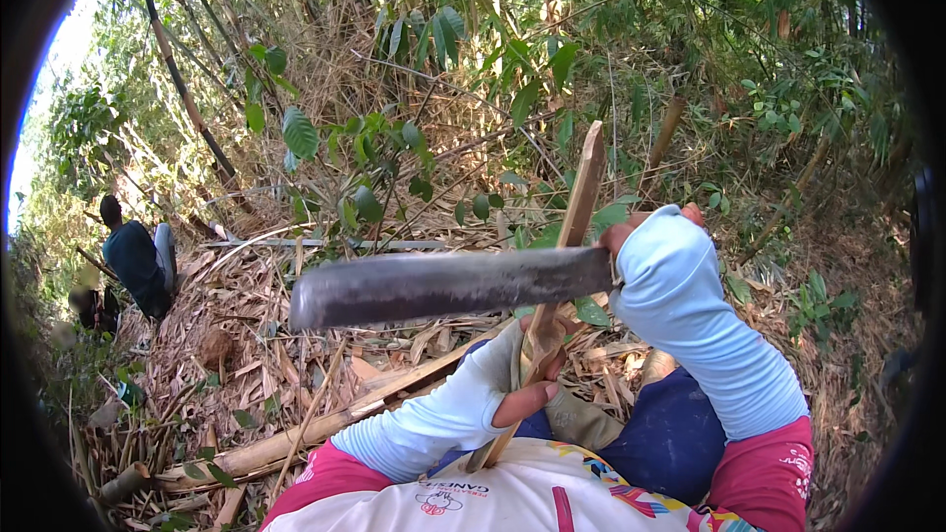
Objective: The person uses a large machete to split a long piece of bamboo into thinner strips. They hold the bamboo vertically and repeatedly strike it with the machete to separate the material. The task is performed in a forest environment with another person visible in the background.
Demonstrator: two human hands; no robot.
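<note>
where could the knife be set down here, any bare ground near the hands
No truly bare ground. The flattest patch is the dry leaf litter left of the big blade, above the long bamboo pole. Right of the right hand, leafy slope. The lap is crowded: left hand holds a bamboo strip.

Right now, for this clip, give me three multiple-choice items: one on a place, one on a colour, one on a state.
1. Where is the other person?
A far left
B far right
C centre

2. What colour are the sleeves over the hands?
A black
B light blue
C yellow

3. How is the bamboo strip held?
A flat on ground
B upright in left hand
C under a foot

Key: 1 A, seated at the left edge; 2 B, pale blue fabric; 3 B, the right hand holds the blade across it.
</note>
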